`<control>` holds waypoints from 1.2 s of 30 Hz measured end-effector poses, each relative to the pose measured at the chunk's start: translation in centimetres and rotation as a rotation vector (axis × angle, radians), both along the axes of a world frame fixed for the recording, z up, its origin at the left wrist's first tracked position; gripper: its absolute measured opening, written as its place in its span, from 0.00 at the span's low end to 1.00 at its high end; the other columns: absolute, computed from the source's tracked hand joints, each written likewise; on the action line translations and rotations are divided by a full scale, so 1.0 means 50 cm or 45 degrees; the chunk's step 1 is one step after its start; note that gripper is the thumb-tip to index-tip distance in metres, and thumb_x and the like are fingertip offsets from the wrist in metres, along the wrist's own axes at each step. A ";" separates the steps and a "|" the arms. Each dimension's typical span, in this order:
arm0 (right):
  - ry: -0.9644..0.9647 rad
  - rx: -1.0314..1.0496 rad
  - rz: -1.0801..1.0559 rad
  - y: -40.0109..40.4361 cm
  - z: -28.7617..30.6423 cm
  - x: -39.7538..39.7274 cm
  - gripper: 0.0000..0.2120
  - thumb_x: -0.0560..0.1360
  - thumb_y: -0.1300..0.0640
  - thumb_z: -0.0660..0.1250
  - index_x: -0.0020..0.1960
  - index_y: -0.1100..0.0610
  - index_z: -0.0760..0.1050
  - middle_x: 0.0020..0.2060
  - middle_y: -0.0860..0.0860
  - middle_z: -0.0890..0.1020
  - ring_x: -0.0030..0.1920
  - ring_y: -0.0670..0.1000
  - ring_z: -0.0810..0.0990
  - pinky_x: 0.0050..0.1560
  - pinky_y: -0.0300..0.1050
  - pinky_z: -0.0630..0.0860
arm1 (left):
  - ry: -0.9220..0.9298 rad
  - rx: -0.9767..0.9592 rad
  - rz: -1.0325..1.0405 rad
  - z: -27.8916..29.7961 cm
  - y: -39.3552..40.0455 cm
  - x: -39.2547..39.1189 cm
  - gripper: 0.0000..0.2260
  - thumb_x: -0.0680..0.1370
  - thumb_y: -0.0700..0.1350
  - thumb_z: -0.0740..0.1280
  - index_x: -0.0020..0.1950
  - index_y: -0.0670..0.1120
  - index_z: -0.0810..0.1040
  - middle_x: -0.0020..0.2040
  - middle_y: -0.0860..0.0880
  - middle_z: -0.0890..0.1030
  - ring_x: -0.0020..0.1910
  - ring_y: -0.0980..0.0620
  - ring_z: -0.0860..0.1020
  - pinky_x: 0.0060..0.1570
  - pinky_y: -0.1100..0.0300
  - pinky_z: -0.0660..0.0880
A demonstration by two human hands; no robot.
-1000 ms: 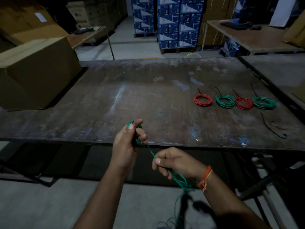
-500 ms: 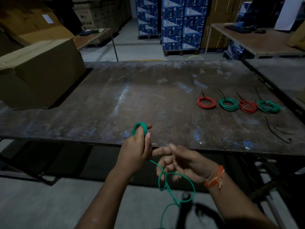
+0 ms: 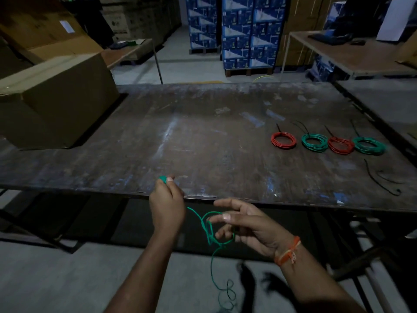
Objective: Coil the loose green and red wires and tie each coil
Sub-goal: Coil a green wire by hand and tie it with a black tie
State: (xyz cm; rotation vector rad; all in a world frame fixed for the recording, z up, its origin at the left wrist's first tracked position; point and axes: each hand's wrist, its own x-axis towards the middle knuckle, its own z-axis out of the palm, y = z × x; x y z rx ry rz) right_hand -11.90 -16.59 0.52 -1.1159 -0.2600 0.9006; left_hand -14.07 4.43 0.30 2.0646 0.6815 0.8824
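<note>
Scuffed dark tabletop (image 3: 203,136) spreads before you. Your left hand (image 3: 167,204) pinches a small green wire coil (image 3: 163,179) at its near edge; your right hand (image 3: 248,224), fingers spread loose, hooks the trailing green wire (image 3: 211,236). Beyond, four tied coils (image 3: 328,143) lie in a row.

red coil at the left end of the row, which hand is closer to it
Right. The right hand is below the table edge, nearer the red coil. The left hand, gripping the green wire, sits further left at the table edge.
</note>
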 end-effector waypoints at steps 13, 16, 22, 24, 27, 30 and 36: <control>-0.520 -0.329 -0.511 0.064 0.012 0.017 0.09 0.84 0.62 0.60 0.49 0.58 0.77 0.32 0.51 0.82 0.29 0.46 0.78 0.30 0.34 0.69 | 0.026 -0.411 -0.546 -0.001 0.002 -0.013 0.11 0.86 0.46 0.56 0.53 0.46 0.77 0.30 0.48 0.81 0.29 0.50 0.77 0.35 0.56 0.73; -0.676 -0.352 -0.656 0.072 0.028 0.035 0.08 0.83 0.63 0.62 0.48 0.57 0.77 0.33 0.52 0.82 0.30 0.47 0.80 0.34 0.36 0.74 | 0.094 -0.543 -0.840 0.016 -0.013 -0.021 0.13 0.86 0.46 0.56 0.54 0.41 0.77 0.30 0.46 0.79 0.28 0.48 0.75 0.32 0.59 0.71; -0.718 -0.274 -0.758 0.104 0.049 0.058 0.05 0.80 0.66 0.66 0.46 0.60 0.76 0.33 0.53 0.82 0.32 0.47 0.80 0.38 0.43 0.79 | 0.053 -0.747 -0.979 0.029 -0.033 -0.023 0.10 0.82 0.46 0.66 0.48 0.40 0.76 0.32 0.47 0.75 0.28 0.55 0.75 0.28 0.66 0.70; -0.639 -0.243 -0.796 0.109 0.042 0.056 0.09 0.81 0.58 0.67 0.44 0.61 0.77 0.34 0.54 0.82 0.34 0.51 0.80 0.40 0.50 0.79 | -0.013 -0.776 -0.918 0.019 -0.034 -0.021 0.07 0.80 0.43 0.69 0.46 0.40 0.76 0.33 0.46 0.74 0.29 0.55 0.73 0.29 0.66 0.71; -0.553 -0.221 -0.834 0.093 0.037 0.044 0.19 0.80 0.43 0.61 0.46 0.59 0.79 0.40 0.56 0.85 0.41 0.54 0.83 0.44 0.51 0.79 | 0.043 -0.655 -0.628 0.000 -0.020 -0.014 0.09 0.81 0.44 0.68 0.42 0.42 0.76 0.31 0.50 0.76 0.29 0.56 0.72 0.31 0.63 0.70; -0.666 -0.098 -0.519 0.058 0.022 0.026 0.22 0.78 0.40 0.60 0.59 0.56 0.77 0.50 0.56 0.85 0.50 0.51 0.84 0.50 0.39 0.78 | 0.168 -0.450 -0.409 -0.008 -0.008 -0.010 0.14 0.81 0.44 0.67 0.35 0.44 0.75 0.24 0.51 0.76 0.23 0.58 0.70 0.26 0.65 0.65; -1.308 -0.485 -0.403 0.066 -0.015 0.028 0.12 0.78 0.48 0.68 0.59 0.51 0.80 0.50 0.44 0.84 0.52 0.43 0.82 0.51 0.42 0.78 | 0.251 -0.358 -0.464 -0.014 -0.013 -0.010 0.21 0.82 0.51 0.66 0.32 0.42 0.76 0.23 0.51 0.74 0.23 0.57 0.70 0.29 0.58 0.65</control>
